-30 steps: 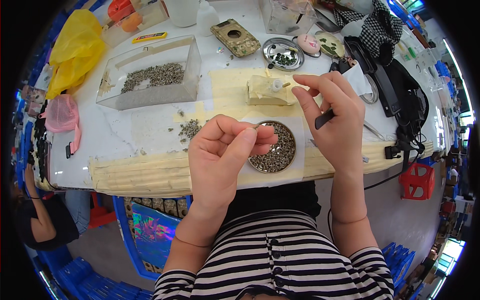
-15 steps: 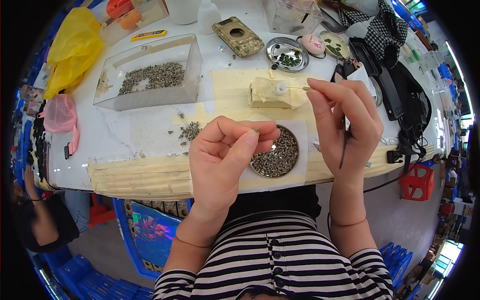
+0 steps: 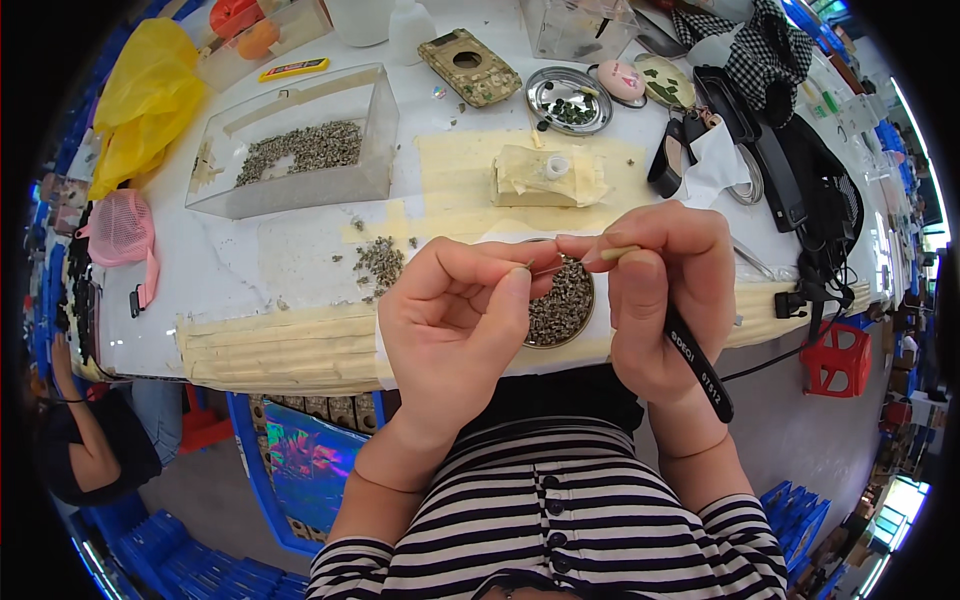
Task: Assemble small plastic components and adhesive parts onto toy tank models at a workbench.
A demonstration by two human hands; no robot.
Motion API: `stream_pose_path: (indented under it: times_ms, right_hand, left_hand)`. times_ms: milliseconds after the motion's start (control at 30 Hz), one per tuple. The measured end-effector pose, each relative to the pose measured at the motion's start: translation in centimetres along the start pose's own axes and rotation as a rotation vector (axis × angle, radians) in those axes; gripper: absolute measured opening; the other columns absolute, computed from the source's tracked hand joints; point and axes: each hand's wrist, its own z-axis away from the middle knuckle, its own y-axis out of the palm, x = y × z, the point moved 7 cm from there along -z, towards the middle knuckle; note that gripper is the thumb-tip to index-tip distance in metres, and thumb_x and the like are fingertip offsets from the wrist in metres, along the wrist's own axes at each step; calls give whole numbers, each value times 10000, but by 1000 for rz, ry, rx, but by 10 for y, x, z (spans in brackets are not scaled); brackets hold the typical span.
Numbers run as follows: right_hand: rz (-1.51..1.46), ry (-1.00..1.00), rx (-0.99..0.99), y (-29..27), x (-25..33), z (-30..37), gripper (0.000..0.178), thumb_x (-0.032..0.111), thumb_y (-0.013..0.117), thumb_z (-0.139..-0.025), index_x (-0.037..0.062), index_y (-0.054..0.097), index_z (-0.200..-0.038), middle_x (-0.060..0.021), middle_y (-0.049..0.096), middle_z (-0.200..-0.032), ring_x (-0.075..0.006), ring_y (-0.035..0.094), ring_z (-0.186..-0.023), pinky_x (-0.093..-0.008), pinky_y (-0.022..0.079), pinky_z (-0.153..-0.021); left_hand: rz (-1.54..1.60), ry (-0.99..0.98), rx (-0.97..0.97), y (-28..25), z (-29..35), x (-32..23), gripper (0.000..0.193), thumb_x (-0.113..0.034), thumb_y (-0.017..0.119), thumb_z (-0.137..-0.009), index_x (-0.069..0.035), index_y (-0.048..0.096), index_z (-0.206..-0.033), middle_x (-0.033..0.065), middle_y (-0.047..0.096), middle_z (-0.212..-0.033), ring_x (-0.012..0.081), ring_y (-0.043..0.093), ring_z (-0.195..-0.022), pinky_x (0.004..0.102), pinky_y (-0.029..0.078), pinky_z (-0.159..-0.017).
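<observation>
My left hand (image 3: 445,320) pinches a tiny piece, too small to make out, between thumb and forefinger. In my right hand (image 3: 670,290) is a thin needle tool with a pale green handle (image 3: 622,252); its fine tip reaches the left fingertips. Black tweezers (image 3: 700,368) are tucked in the same palm and slant down toward the wrist. Below both hands, partly covered by them, lies a round dish (image 3: 550,346) of small metallic parts (image 3: 562,308). Just beyond stands a tape-wrapped block (image 3: 530,190) with a small white cup (image 3: 556,167) on top.
At the left stands a clear box (image 3: 290,205) of small metallic parts, with a loose pile (image 3: 378,262) beside it. Farther back are a camouflage-patterned box (image 3: 468,68), a metal dish (image 3: 535,110) with dark green bits and a yellow bag (image 3: 145,100). Another person (image 3: 90,440) sits at left.
My right hand has moved left and nearer from the white cup, bringing the needle tip to my left fingertips. The tweezers in its palm have swung into fuller view. My left hand has barely moved.
</observation>
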Motion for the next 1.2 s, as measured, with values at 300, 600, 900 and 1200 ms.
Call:
stream_pose_path:
  times_ms: [300, 600, 900, 1200]
  right_hand:
    - [45, -6, 8, -1, 3, 0, 88, 28, 619, -940, -39, 587, -987, -83, 632, -862, -124, 603, -656, -219, 498, -596]
    - [39, -18, 19, 2, 5, -2, 79, 4, 622, -928, -44, 589, -981, -85, 632, -861, -133, 614, -655, -225, 507, -594]
    - [50, -5, 32, 3, 5, -2, 70, -11, 626, -918, -47, 594, -970, -89, 631, -869, -139, 619, -651, -227, 501, -586]
    - [58, -7, 39, 3, 6, -3, 69, -7, 623, -922, -46, 591, -969, -90, 630, -876, -138, 619, -657, -223, 501, -592]
  left_hand:
    - [-53, 48, 7, 3, 2, -4, 74, 77, 591, -898, 46, 560, -958, 225, 671, -1098, 182, 666, -987, 302, 546, -909]
    - [-99, 75, 18, 3, 3, -5, 58, 59, 585, -911, 41, 552, -956, 227, 670, -1095, 201, 667, -994, 316, 551, -907]
    - [-134, 78, 16, 2, 3, -6, 48, 40, 584, -922, 31, 549, -953, 224, 669, -1094, 211, 667, -996, 324, 560, -894]
    - [-112, 79, 16, 1, 4, -5, 67, 56, 594, -908, 37, 556, -959, 218, 669, -1098, 192, 661, -992, 316, 549, -901]
